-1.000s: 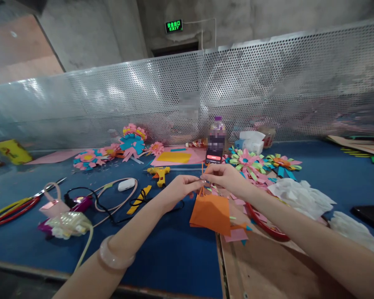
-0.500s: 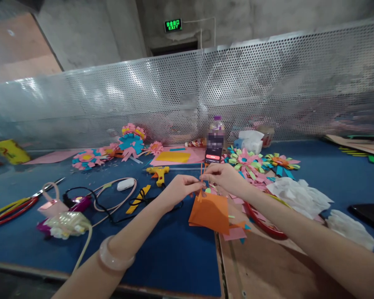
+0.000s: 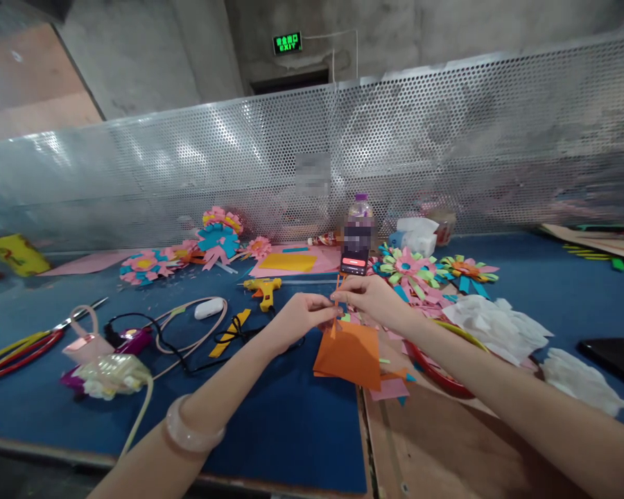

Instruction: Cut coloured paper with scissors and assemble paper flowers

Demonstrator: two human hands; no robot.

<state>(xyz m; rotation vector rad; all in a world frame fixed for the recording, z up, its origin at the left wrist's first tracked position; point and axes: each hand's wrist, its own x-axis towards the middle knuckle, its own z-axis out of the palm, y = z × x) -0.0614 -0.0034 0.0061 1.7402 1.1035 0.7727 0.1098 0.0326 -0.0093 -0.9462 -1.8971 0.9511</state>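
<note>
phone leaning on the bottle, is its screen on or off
On. The phone stands propped against the bottle, and a lit red bar shows near the bottom of its screen.

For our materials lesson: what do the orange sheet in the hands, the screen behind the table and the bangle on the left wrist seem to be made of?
Orange sheet: probably matte craft paper; it is thin, creased and cut into strips.
Screen: likely sheet metal, silvery and shiny, punched with rows of round holes.
Bangle: pale pink, glossy and slightly translucent; stone, glass or plastic cannot be told apart.
</note>
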